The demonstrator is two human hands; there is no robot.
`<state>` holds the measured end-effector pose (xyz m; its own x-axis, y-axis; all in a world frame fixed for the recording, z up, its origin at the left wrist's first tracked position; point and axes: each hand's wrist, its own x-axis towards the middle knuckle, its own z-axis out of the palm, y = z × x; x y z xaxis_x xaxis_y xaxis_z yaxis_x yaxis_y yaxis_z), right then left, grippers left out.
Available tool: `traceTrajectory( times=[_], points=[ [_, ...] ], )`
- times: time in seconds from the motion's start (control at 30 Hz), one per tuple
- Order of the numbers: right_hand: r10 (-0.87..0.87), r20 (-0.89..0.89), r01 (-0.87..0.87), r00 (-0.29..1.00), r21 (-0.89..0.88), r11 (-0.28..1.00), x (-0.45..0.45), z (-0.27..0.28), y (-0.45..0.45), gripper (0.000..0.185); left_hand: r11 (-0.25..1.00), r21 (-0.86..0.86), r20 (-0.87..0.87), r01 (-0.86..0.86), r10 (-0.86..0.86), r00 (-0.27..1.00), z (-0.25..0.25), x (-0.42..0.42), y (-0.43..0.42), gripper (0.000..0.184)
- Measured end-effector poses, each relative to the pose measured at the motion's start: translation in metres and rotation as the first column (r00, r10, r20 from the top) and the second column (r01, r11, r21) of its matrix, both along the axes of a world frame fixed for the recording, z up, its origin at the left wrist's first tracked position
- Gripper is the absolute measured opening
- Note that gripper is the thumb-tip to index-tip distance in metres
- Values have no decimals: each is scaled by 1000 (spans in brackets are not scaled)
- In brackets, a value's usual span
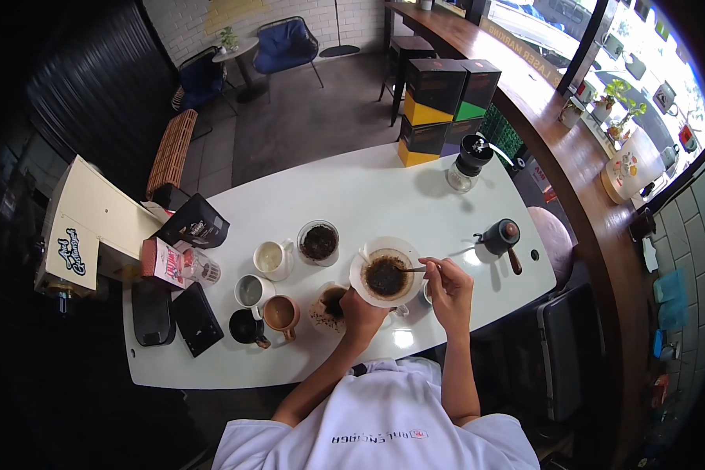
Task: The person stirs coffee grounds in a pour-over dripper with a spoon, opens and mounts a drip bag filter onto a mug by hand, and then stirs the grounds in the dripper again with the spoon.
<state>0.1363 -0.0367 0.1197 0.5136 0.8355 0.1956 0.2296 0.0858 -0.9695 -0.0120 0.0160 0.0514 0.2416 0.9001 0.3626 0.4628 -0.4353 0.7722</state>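
A white dripper [357,274] with a paper filter holds wet, dark coffee grounds [385,277]. My left hand [362,316] is closed round the dripper's lower left side. Between the fingers of my right hand [449,288] is a thin spoon [414,270], its tip at the grounds. Just left of my left hand stands a glass vessel [319,311] with dark contents, partly hidden by that hand. Behind it is a glass of dark grounds [319,243]. Part of a small cup [426,294] shows between my hands.
Several mugs, among them a brown one [281,312], stand left on the white table [274,205]. A kettle [500,236] and a grinder [470,162] are at the right, stacked boxes [439,88] at the back. A black pouch [196,222] and a dark tablet [198,319] lie left.
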Motion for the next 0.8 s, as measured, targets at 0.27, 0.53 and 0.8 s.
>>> traceTrajectory(
  times=[0.27,0.53,0.8],
  points=[
    [-7,-35,7,999,0,1000,0,1,-1,16,998,61,7,-5,4,1000,-7,0,1,52],
    [7,-80,-9,997,-22,1000,2,-1,-2,17,999,32,-5,-9,9,1000,-8,-1,1,54],
    [14,-107,-16,994,-26,1000,0,6,-3,16,997,81,64,3,-9,998,-7,0,2,48]
  ],
)
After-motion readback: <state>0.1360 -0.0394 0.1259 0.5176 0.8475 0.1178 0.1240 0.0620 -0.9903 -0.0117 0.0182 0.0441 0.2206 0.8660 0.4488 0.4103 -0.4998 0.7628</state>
